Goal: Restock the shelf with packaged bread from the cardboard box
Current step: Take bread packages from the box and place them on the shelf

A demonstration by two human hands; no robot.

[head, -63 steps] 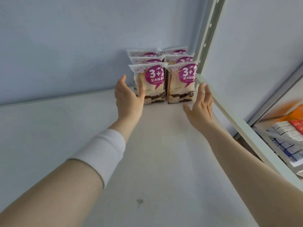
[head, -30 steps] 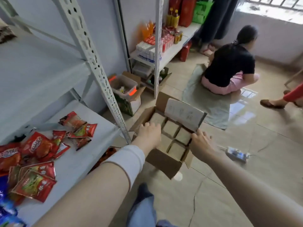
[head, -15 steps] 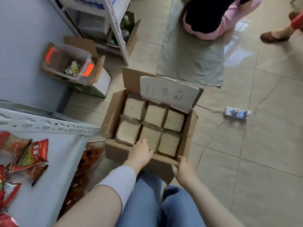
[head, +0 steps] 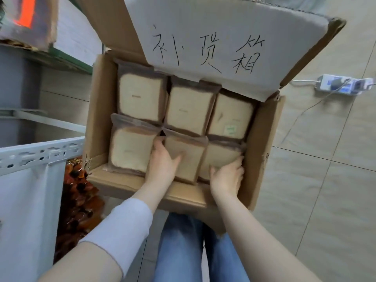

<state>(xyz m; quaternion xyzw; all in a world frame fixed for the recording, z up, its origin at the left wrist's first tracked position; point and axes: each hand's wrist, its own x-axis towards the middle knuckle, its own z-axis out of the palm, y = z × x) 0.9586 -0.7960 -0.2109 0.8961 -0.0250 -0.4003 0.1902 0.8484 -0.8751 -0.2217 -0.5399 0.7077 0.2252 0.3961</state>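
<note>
**Tech A:** Status of the cardboard box (head: 262,139)?

**Tech B:** On the floor, just right of the shelf (head: 30,155), far flap up w/ handwritten characters. Six bread packs inside, 2 rows x 3, packed tight, flat faces up.

**Tech A:** Hand positions?

**Tech B:** Left hand (head: 162,161) is on the near-middle pack (head: 187,159): fingers go down into the seam on its left side, thumb lies across its top. Closing on the pack, but not clamped yet as far as I can tell. Right hand (head: 226,177) sits at the near-right pack (head: 221,154), fingers spread, touching its near and right edges. Grip status: can't tell; fingertips are blurred.

**Tech A:** Step in hand?

**Tech B:** Judged: extraction, one pack per hand. No pack looks lifted.

**Tech A:** Failure modes?

**Tech B:** 1) Tight fit: pulling the middle pack may drag the near-left pack (head: 130,147) up w/ it. 2) Soft bread: hard pinch deforms slices. 3) Film is prob. slick, so a shallow one-hand hold may slip on the way to the shelf. 4) Raised flap overhangs the far row; could fold down if the box gets knocked.

**Tech A:** Mitigation?

**Tech B:** Get fingers deeper, lift straight up, light pressure.
</note>
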